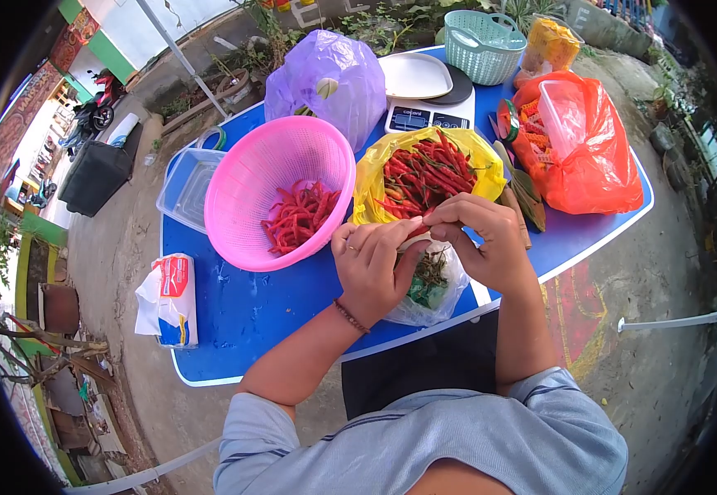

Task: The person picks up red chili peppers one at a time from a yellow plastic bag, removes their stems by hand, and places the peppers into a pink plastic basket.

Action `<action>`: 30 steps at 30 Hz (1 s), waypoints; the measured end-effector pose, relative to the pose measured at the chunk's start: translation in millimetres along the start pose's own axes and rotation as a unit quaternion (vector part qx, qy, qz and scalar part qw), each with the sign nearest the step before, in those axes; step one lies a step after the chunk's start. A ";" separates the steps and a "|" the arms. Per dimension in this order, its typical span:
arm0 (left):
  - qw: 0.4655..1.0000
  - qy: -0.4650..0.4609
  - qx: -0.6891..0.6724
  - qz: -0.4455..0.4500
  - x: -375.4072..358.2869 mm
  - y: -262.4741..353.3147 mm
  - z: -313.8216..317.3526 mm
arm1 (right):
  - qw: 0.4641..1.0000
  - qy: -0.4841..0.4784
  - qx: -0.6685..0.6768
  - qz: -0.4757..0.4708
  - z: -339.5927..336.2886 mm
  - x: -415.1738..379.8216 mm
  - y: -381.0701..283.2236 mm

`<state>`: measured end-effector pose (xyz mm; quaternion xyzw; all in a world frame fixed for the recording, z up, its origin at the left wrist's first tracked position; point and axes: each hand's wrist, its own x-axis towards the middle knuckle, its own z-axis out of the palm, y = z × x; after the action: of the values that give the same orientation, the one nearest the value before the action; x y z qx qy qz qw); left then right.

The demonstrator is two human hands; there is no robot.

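Note:
My left hand (376,257) is closed around a red chili pepper (415,233), mostly hidden by the fingers. At its end, the fingertips of my right hand (484,241) pinch together and meet the left fingertips. Just beyond both hands, a yellow plastic bag (490,169) lies open, full of red chili peppers (428,173) with green stems. Below the hands is a clear plastic bag (449,293) holding green stems (431,268). To the left, a tilted pink basket (239,190) contains several red chilies (300,216).
The blue table (251,330) carries a tissue pack (173,301), a clear container (189,186), a purple bag (325,78), a kitchen scale (429,117) with a white tray (416,76), a green basket (484,49) and an orange-red bag (598,157).

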<state>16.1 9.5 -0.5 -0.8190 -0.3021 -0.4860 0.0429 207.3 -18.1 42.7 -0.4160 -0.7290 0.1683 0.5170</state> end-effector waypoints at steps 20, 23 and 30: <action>0.965 -0.016 -0.215 -0.150 -0.5 5.4 0.0 | 0.923 -0.049 0.300 0.235 3.3 -6.3 3.9; 0.947 -0.046 -0.243 -0.206 -3.2 6.8 -2.2 | 0.904 -0.051 0.346 0.247 3.7 -6.0 6.7; 0.847 -0.002 -0.432 -0.309 -9.2 8.7 8.6 | 0.930 -0.003 0.276 0.245 0.3 -4.5 0.4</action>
<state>24.2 1.3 -10.6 -0.6201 -0.2995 -0.5540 -0.4679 207.8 -21.3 39.5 -0.4218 -0.5310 0.4853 0.5518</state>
